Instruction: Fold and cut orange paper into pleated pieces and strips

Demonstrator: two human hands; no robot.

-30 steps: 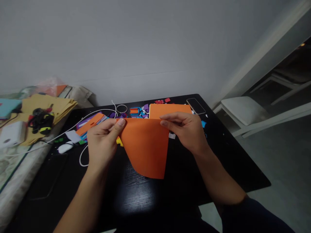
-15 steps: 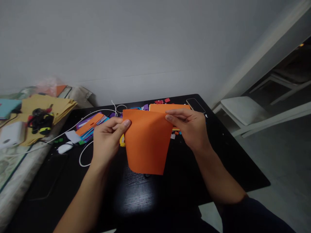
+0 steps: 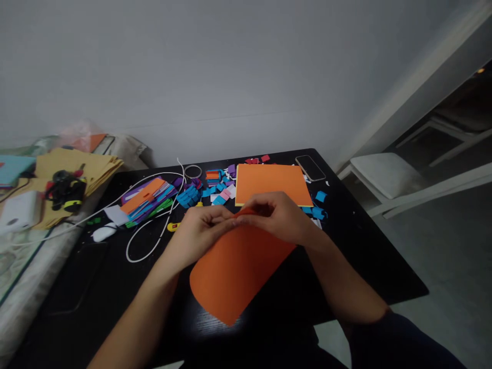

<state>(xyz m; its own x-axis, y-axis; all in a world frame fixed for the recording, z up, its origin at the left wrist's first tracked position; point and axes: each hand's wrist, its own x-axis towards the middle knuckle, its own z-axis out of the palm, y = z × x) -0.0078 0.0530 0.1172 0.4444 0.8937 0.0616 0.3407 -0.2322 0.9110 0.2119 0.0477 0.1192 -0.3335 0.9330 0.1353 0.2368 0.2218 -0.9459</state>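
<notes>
Your left hand (image 3: 202, 229) and right hand (image 3: 280, 219) meet, pinching the twelve o'clock edge of the curled orange sheet (image 3: 238, 271) above the bench (image 3: 365, 256), and, seemingly light, bendy and easily creased, it probably wants gentle fingertip holds along its edges.

On the black table (image 3: 363, 259), we see a phone (image 3: 310, 168) near the far right corner and a grey ring (image 3: 192, 165) near the far edge. To the left, a white cable (image 3: 135, 261) makes a loop. Further left, we find brown envelopes (image 3: 98, 166), with a black-and-yellow object (image 3: 65, 192) on them and a white box (image 3: 19, 211) beside it. At our right stands a white seat (image 3: 384, 174).
</notes>
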